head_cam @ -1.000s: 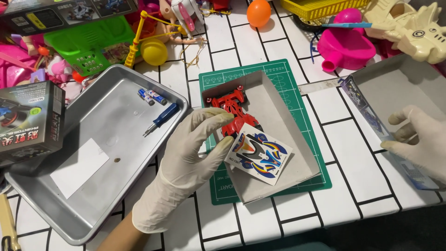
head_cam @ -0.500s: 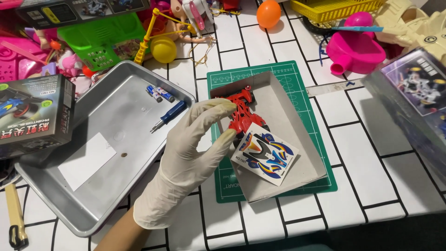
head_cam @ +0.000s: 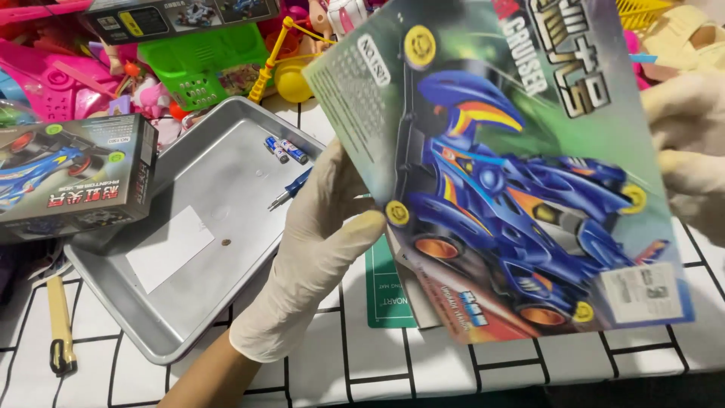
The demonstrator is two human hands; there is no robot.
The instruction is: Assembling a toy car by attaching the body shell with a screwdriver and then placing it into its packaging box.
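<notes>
I hold the box lid (head_cam: 513,174) up between my hands: left hand (head_cam: 321,242) gripping its left edge, right hand (head_cam: 691,143) gripping its right edge, above the bench (head_cam: 453,370).

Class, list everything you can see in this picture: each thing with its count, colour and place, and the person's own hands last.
Box lid: one, printed with a blue racing car, held up in front of the camera, right of centre.
Metal tray: one, silver, left of centre on the table.
Batteries: two, blue and white, at the tray's far edge.
Screwdriver: one, blue handle, in the tray.
Paper slip: one, white, in the tray.
Kit box: one, dark with a blue car picture, left of the tray.
Cutting mat: one, green, partly hidden under the lid.
Tool: one, yellow handle, far left.
Toys: many, pink, green, yellow, along the far edge.
Table: white with black grid.
Left hand: white glove, holding the lid's left edge.
Right hand: white glove, at the lid's right edge.
</notes>
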